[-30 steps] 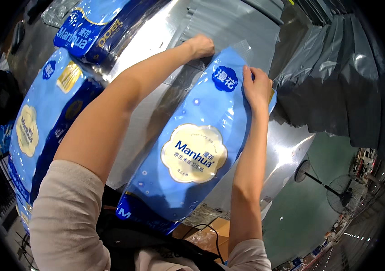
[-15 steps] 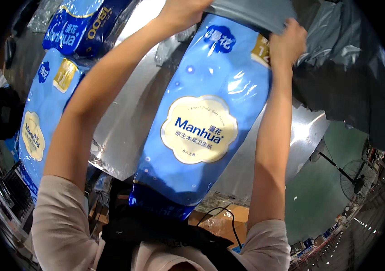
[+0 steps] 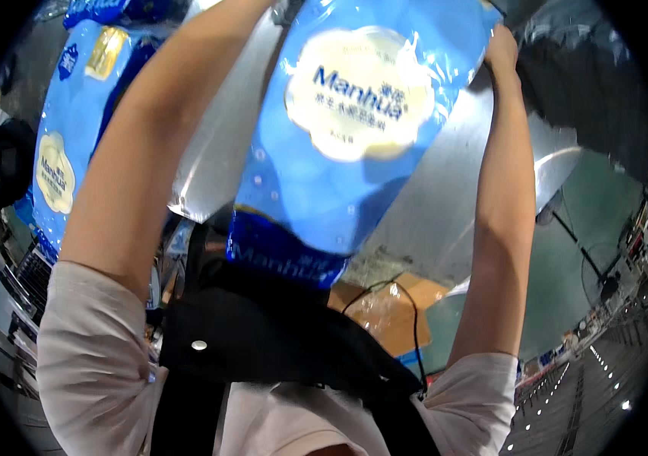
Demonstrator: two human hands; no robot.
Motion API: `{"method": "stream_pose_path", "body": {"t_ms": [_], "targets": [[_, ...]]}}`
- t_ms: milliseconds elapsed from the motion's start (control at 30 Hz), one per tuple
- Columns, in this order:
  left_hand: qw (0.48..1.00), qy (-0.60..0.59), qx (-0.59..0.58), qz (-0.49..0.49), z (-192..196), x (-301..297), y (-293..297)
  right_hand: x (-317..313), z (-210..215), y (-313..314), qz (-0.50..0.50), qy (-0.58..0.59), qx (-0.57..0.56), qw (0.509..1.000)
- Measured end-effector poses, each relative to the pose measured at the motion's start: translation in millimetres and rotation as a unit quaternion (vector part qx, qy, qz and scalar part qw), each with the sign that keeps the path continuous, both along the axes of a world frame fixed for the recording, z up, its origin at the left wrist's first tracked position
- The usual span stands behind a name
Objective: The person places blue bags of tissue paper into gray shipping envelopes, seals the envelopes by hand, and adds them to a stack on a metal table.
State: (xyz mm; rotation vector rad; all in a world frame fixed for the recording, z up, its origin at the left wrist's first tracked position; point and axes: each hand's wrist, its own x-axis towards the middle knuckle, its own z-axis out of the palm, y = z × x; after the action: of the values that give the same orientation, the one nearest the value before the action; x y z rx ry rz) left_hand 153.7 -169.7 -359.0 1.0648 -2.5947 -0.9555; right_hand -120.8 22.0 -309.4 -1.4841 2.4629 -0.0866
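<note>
while both arms are up, my right hand [image 3: 500, 52] grips the top right edge of the big blue pack [image 3: 346, 144] overhead; left hand is out of frame. second blue pack [image 3: 73, 137] sits left.

This looks like a warehouse or packing floor. Large blue plastic-wrapped bulk packs [image 3: 65, 152] are stacked at the left against silvery sheeting [image 3: 445, 205], flattened brown cardboard [image 3: 384, 304] lies below, and a wide green floor [image 3: 590, 228] stretches away under rows of small ceiling lights [image 3: 567, 387].
</note>
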Motion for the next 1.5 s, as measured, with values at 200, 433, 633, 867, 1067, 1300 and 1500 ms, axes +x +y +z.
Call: {"method": "stream_pose_path", "body": {"t_ms": [200,433,633,867,1067,1300,1500], "targets": [[0.979,-0.185,-0.014,-0.083,42,143,141,144,1,162,0.070,-0.115,0.108,0.985],[0.950,-0.168,0.211,-0.159,64,329,342,335,39,359,0.122,-0.296,0.056,0.946],[0.857,0.032,0.511,0.064,96,290,335,364,85,306,0.023,-0.598,0.006,0.801],[0.945,-0.028,0.325,0.030,70,302,283,302,20,335,-0.168,-0.123,-0.003,0.978],[0.919,-0.020,0.380,0.099,62,354,307,369,58,325,-0.186,-0.053,0.011,0.981],[0.963,-0.001,0.257,0.083,55,362,325,417,34,222,-0.074,-0.190,0.142,0.969],[0.908,0.039,0.398,0.127,61,360,310,429,24,213,-0.057,-0.139,-0.013,0.989]]}}
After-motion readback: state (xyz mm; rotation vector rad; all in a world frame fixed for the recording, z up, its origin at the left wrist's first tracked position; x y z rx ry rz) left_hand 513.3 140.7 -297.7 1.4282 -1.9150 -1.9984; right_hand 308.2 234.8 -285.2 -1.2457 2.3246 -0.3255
